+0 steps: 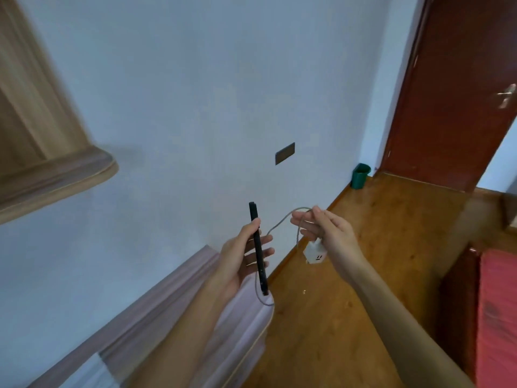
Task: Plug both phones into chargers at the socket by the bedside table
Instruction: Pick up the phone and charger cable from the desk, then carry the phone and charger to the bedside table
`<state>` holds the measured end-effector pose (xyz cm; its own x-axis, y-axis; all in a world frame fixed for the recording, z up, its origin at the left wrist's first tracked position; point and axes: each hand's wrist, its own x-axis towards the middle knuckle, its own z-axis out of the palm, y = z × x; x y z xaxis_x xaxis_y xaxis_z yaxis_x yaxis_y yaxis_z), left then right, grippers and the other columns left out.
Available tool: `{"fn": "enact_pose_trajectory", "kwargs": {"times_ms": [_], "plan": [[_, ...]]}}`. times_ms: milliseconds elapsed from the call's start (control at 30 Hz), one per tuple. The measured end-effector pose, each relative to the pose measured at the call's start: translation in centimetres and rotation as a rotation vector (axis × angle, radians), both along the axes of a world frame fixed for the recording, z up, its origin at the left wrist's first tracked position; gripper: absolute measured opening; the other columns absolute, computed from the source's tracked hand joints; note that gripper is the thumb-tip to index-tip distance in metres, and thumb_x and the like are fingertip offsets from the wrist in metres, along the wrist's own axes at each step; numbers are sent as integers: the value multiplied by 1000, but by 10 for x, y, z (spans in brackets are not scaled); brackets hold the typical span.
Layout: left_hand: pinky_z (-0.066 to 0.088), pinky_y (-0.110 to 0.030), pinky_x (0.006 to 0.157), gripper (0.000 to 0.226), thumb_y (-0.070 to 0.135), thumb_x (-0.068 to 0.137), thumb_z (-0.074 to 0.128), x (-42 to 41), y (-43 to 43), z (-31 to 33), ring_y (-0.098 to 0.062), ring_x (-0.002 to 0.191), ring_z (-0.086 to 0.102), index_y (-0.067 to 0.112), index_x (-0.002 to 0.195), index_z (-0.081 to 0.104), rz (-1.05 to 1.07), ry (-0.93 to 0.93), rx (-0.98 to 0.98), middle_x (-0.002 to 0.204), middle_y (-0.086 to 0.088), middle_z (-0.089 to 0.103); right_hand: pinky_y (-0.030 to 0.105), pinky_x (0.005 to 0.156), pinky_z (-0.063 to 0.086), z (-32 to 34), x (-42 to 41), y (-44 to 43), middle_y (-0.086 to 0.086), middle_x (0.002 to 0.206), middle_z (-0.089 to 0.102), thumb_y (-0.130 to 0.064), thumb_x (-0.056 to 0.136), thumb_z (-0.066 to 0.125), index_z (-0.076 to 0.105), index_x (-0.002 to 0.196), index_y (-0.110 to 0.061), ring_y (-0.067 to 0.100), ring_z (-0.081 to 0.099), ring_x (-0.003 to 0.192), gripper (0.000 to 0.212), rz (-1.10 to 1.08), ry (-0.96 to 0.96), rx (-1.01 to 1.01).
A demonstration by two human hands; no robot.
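My left hand grips a black phone edge-on, held upright in front of the wall. A grey cable runs from the phone's lower end up in a loop to my right hand. That hand holds the cable, and a white charger cube hangs just below its fingers. A dark socket plate is set in the pale wall above and between both hands. Only this one phone is in view.
A wooden bedside table top lies below my left forearm. A wooden headboard edge juts in at the left. A green bin stands by the brown door. A red bed cover is at the right, above the wooden floor.
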<state>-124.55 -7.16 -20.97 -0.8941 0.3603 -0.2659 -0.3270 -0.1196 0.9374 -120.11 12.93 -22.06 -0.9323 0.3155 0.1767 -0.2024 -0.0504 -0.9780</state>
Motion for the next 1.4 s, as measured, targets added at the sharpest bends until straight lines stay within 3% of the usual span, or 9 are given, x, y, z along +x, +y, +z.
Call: {"fn": "enact_pose_trajectory", "kwargs": {"times_ms": [100,200,400,533,667,833,1033,1233,1400], "plan": [[62,-37,78,79,62,65,76,-13,41,-2,-24,89,75,10,123,65,-53,-2,-9,115,-11,76,32,96,53,-5,5,42,0,112,77,-35,105,43,74,112,-12,15,71,109,39,-79,-12,-15],[62,-42,84,80,64,66,75,-29,82,-5,-30,94,76,9,122,64,-104,-11,-26,119,-14,72,27,94,54,-6,8,79,-3,113,77,-35,105,46,74,111,-12,12,70,109,37,-188,-22,5],[61,-48,89,68,59,83,70,-69,168,-13,-35,100,75,7,126,62,-211,-17,-54,120,-18,68,28,95,52,-8,-2,150,-1,111,75,-35,103,49,77,102,-17,12,68,107,33,-399,-73,41],[58,-54,94,58,60,84,69,-105,224,-15,-35,101,74,10,114,67,-290,-15,-45,113,-17,74,23,89,52,0,-26,192,-2,104,75,-29,104,49,76,92,-22,10,69,103,31,-460,-52,39],[57,-54,96,46,59,85,68,-153,283,-7,-33,100,75,19,109,67,-395,18,-50,113,-14,76,28,92,54,14,-60,236,4,108,74,-25,104,49,75,94,-16,15,68,106,29,-514,-30,39],[59,-55,91,46,62,81,70,-208,356,2,-34,96,76,26,109,64,-474,33,-23,110,-13,77,30,91,54,27,-101,288,0,107,76,-27,103,50,76,93,-17,14,69,105,29,-598,-12,36],[61,-53,87,85,71,58,76,-254,423,-5,-31,94,77,21,125,62,-564,21,-27,110,-12,77,30,87,55,24,-132,353,8,113,75,-26,103,51,77,99,-10,24,68,110,31,-720,-11,23],[64,-42,68,88,70,50,83,-291,494,-21,-31,87,78,19,119,64,-584,7,-59,103,-12,79,29,86,55,5,-164,426,11,117,74,-25,104,50,74,106,-1,25,67,114,34,-747,-27,-35],[63,-38,63,77,68,62,79,-319,578,-27,-30,85,79,21,120,63,-594,73,-87,98,-10,79,29,88,54,-11,-190,506,7,115,75,-26,103,50,74,106,-3,20,68,111,33,-754,-22,-47]]}}
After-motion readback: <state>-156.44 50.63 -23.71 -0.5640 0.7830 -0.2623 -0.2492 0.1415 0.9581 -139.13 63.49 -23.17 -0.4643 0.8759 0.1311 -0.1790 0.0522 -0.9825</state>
